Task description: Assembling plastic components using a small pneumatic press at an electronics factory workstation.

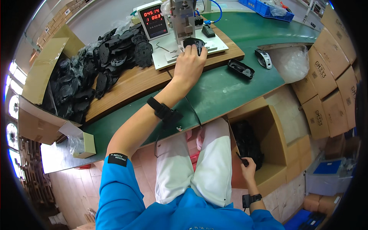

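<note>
Now | left hand (188, 63) grips black shell (194, 43) (under press) | right hand (248, 168) fingers pinch black part (241, 158)

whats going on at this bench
A seated person in a blue top works at a green bench. The left hand presses a black moulded plastic shell under a small grey press machine on a white base plate. The right hand reaches into an open cardboard box beside the knees, gripping a black plastic piece. More black shells are heaped on the left.

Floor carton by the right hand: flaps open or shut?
Open. The floor carton's flaps stand apart, black parts visible inside; right hand reaches in.
</note>
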